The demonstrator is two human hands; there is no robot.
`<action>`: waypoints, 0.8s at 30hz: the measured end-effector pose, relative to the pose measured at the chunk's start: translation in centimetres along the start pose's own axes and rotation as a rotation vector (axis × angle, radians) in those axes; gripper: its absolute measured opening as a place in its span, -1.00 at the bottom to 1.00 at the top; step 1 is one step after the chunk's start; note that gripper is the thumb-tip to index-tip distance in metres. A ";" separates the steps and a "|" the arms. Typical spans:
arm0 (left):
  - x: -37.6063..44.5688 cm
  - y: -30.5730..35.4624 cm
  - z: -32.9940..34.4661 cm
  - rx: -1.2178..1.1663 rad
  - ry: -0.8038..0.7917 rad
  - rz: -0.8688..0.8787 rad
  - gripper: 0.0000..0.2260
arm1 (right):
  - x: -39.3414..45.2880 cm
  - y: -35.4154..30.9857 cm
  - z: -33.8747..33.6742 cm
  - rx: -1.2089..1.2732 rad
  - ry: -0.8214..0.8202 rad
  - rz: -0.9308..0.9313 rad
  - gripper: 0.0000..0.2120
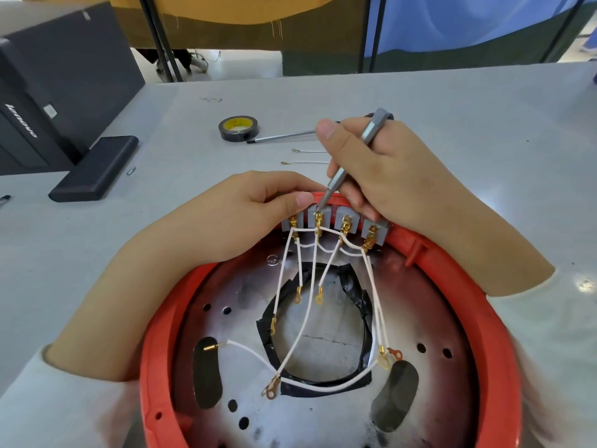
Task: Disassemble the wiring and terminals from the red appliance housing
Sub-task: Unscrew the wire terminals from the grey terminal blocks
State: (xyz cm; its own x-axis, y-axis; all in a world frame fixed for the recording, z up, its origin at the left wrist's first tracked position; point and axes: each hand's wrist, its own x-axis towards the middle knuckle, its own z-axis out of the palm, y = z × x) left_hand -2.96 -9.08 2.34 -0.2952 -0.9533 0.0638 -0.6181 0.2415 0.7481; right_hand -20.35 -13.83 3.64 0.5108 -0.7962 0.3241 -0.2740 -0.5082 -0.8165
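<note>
Head view: hands (pixel 381 176) gripping screwdriver (pixel 352 160), housing (pixel 452 263).

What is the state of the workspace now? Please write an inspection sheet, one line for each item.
Surface: grey table, light glare at right.
Job's things: red housing lies open side up; grey terminal block at its far rim; grey screwdriver tip on the second terminal from the left.
Clutter: tape roll, thin metal rod, two loose white leads, black flat case.
Grippers: left hand holds the block and rim; right hand grips the screwdriver.
Cables: white wires with ring lugs hang from the block.
Surroundings: black computer case, fabric partitions.
</note>
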 end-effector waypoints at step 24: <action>0.0 0.0 0.1 0.005 -0.001 0.005 -0.78 | 0.4 0.2 0.5 -0.078 0.004 -0.029 -0.61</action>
State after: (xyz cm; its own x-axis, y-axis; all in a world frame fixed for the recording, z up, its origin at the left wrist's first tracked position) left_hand -3.01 -9.12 2.25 -0.2993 -0.9518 0.0669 -0.6201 0.2473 0.7445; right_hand -19.80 -14.05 3.38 0.5164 -0.7819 0.3492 -0.3221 -0.5552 -0.7668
